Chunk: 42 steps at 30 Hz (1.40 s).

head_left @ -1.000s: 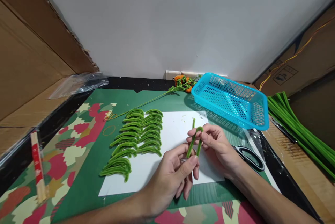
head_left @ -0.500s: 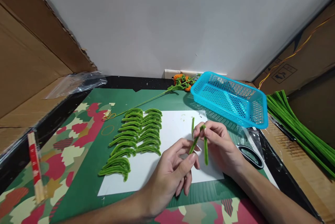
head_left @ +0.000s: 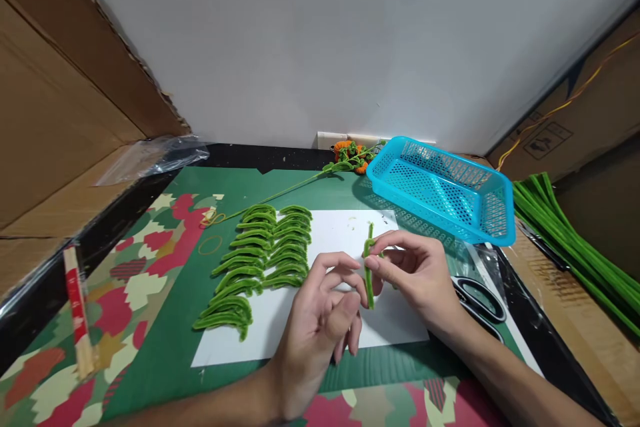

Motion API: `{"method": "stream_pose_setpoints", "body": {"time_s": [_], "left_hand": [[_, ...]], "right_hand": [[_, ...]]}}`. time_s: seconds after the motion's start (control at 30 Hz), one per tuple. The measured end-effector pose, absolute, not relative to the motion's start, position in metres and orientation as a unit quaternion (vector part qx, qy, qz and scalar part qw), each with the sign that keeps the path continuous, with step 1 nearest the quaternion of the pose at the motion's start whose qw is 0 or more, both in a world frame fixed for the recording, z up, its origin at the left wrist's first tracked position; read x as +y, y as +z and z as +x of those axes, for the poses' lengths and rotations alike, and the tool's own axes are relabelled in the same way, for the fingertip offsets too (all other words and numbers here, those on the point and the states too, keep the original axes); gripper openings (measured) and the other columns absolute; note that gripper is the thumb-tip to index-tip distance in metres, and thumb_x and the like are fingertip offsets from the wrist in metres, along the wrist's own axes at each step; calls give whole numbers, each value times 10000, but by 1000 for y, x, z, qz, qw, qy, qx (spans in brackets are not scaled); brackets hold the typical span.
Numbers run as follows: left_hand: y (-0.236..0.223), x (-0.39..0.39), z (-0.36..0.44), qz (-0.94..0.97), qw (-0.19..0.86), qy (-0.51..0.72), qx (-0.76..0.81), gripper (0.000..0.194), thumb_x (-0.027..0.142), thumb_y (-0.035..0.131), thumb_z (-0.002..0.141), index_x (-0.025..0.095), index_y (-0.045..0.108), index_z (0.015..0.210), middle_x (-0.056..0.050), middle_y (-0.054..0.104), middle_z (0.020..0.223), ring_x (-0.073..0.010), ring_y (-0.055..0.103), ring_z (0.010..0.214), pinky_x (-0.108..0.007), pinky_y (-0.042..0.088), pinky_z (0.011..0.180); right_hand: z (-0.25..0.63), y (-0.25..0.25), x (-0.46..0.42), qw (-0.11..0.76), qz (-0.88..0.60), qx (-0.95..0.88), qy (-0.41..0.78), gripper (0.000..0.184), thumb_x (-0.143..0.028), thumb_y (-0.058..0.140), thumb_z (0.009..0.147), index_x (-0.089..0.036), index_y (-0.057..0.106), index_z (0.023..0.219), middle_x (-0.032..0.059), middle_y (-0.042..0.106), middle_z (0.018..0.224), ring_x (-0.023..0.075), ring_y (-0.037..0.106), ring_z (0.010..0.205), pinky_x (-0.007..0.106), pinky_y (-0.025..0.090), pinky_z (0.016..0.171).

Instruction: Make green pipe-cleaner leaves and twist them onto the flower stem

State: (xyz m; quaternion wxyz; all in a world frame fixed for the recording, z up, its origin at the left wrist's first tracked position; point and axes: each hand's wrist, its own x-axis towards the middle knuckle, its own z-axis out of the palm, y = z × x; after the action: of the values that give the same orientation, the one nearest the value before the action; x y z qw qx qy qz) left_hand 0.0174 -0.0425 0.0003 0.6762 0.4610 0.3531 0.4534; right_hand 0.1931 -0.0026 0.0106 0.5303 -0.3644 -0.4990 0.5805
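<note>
Turned since half a second earlier, one thin green fuzzy stem was held above the rectangular white paper sheet, pinched in the right hand. Nearby, the left hand was loosely curled, thumb apart from forefinger; contact with the stem could not be told. Along the sheet's left side lay two columns of curved green fuzzy pieces, too overlapped to count. Right of the sheet were one blue perforated plastic basket and one pair of black-and-grey scissors. Beneath it was a green mat; beyond, a grey wall. The stem looked velvety, its upper part partly hidden.
</note>
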Motion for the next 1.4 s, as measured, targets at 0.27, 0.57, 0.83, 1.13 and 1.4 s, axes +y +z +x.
{"method": "stream_pose_setpoints", "body": {"time_s": [0.27, 0.57, 0.83, 1.13, 1.4], "left_hand": [[0, -37, 20, 434, 665, 441, 418, 427, 390, 749, 958, 302, 382, 1157, 51, 659, 923, -30, 556, 380, -91, 337, 325], [4, -39, 19, 451, 664, 413, 431, 446, 448, 704, 977, 287, 392, 1253, 95, 579, 710, -51, 522, 404, -126, 415, 393], [6, -36, 20, 430, 656, 426, 452, 459, 486, 656, 1002, 265, 425, 1332, 98, 584, 611, -49, 426, 351, -121, 316, 353], [4, -36, 19, 431, 628, 438, 477, 397, 485, 733, 947, 163, 680, 1173, -36, 717, 879, -37, 510, 380, -150, 339, 331], [10, -37, 23, 425, 609, 465, 481, 248, 416, 753, 940, 179, 694, 984, 19, 655, 779, -14, 414, 404, -139, 283, 349]], "right_hand": [[200, 18, -7, 452, -356, -626, 526, 292, -192, 726, 950, -273, 778, 1226, 58, 786, 1101, 144, 720, 776, 246, 564, 632], [208, 25, -13, 336, -324, -746, 475, 549, -139, 641, 955, -294, 619, 1481, 54, 802, 1119, 187, 723, 794, 312, 577, 709], [213, 25, -6, 380, -331, -750, 428, 583, -142, 660, 946, -280, 552, 1502, 85, 699, 1260, 153, 645, 777, 311, 570, 728], [226, 25, 0, 353, -354, -796, 341, 90, -201, 631, 998, -200, 721, 993, 18, 702, 822, 142, 610, 677, 278, 484, 647], [226, 27, -5, 339, -353, -828, 273, 140, -185, 563, 1018, -195, 702, 1039, 32, 676, 799, 153, 598, 653, 285, 457, 620]]}}
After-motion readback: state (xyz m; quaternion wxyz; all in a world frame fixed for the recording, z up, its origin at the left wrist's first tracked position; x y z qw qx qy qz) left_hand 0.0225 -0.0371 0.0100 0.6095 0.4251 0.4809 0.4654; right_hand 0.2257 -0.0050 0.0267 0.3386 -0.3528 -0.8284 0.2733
